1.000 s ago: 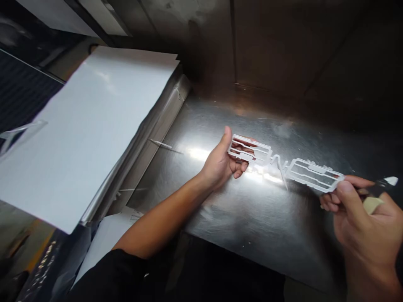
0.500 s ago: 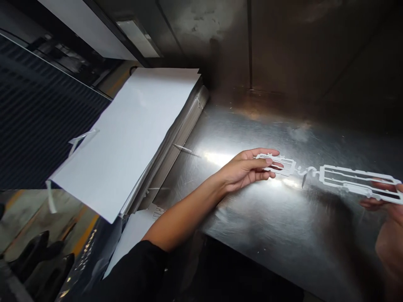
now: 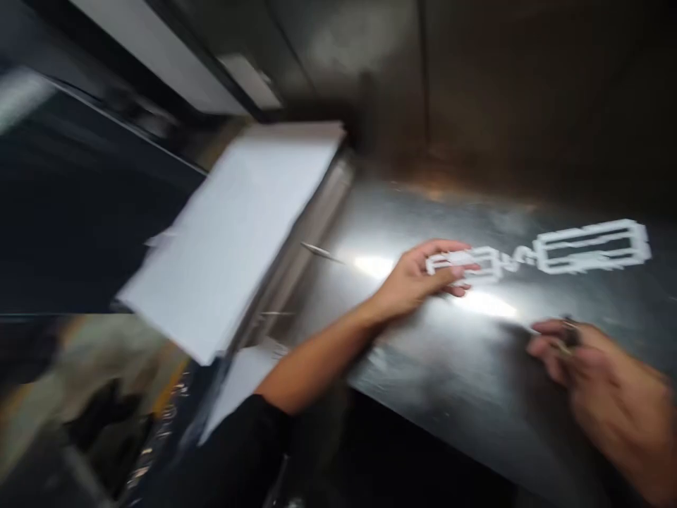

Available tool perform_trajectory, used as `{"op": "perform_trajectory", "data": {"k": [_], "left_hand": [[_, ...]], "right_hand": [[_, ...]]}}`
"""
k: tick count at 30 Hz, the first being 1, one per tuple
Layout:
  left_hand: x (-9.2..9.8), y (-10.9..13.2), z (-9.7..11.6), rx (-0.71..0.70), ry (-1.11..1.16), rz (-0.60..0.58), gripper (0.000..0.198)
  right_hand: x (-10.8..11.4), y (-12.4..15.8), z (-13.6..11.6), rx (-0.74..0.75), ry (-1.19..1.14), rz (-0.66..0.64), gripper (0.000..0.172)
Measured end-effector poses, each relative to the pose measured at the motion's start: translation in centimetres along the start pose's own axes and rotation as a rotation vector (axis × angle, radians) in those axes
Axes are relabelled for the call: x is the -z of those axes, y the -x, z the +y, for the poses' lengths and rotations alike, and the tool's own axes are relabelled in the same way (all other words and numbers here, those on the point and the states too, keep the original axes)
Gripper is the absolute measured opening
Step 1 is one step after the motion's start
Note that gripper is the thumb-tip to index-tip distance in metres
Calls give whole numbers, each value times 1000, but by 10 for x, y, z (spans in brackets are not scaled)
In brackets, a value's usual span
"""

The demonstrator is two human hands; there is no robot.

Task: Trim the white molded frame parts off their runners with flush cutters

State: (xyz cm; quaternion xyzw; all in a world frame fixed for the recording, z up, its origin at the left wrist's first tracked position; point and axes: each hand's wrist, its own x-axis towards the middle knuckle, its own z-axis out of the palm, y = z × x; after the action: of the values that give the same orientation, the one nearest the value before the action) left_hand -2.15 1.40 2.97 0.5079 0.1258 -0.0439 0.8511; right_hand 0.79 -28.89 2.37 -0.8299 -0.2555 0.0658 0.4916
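Note:
A white plastic frame with two open rectangular sections, joined by a thin wavy link, is held up over the metal table. My left hand pinches the smaller section between thumb and fingers. The larger section sticks out to the right, free at its far end. Below and to the right of it, my right hand is closed around a small dark metallic object, too blurred to name. This hand is apart from the frame.
A stack of white sheets stands on the left, with thin pointed strips jutting from its side towards my left forearm. The shiny metal table ends at a front edge near me. Behind it rises a dark metal panel.
My right hand has let go of the larger section and moved down and left, now showing a small metallic object. The frame's right end has swung upward; my left hand still holds it.

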Motion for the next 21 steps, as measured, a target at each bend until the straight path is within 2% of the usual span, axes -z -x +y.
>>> {"op": "perform_trajectory", "data": {"k": [2,4,9,12,17,21], "left_hand": [[2,1,-2,-34,-14,25,53],[3,1,-4,-58,4,5,50],[2,0,-5,-53,-22,39,52],[1,3,-2,-31,-31,-17,53],[-3,10,2,-42,-101,-9,45],[-10,14,-1,-35,-101,-84,41]], "right_hand": [[3,-1,0,33,-56,-101,40],[6,-3,0,40,-45,-133,36],[7,-7,-3,73,-79,-135,38],[4,-7,-6,48,-35,-119,39],[-3,-5,-10,27,-79,-147,41],[-7,-5,-12,16,-15,-143,40]]}}
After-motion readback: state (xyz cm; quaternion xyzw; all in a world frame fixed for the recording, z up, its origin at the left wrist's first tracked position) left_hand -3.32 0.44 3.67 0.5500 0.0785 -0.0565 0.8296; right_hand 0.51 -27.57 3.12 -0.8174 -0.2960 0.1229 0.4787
